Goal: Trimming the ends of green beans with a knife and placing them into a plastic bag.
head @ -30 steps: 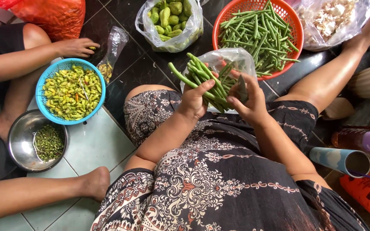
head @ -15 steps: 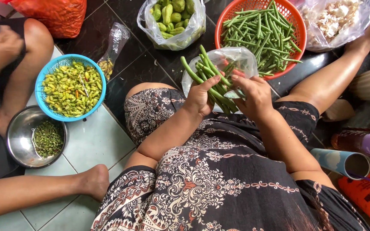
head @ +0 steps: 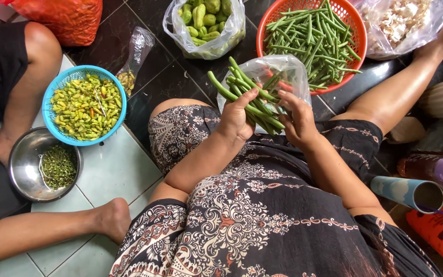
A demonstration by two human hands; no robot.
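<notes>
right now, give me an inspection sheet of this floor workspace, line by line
surface: tiled floor, pale tiles near the person, dark tiles further out
job's things: bunch of green beans held over a clear plastic bag; red basket with more beans behind it
clutter: blue basket of small chillies, steel bowl of stems, bag of green vegetables, bag of pale pieces, small bag, orange sack, cardboard tube
hands: left hand grips the bunch; right hand touches the beans with its fingertips
cables: nothing seen
surroundings: another person's legs at left
</notes>
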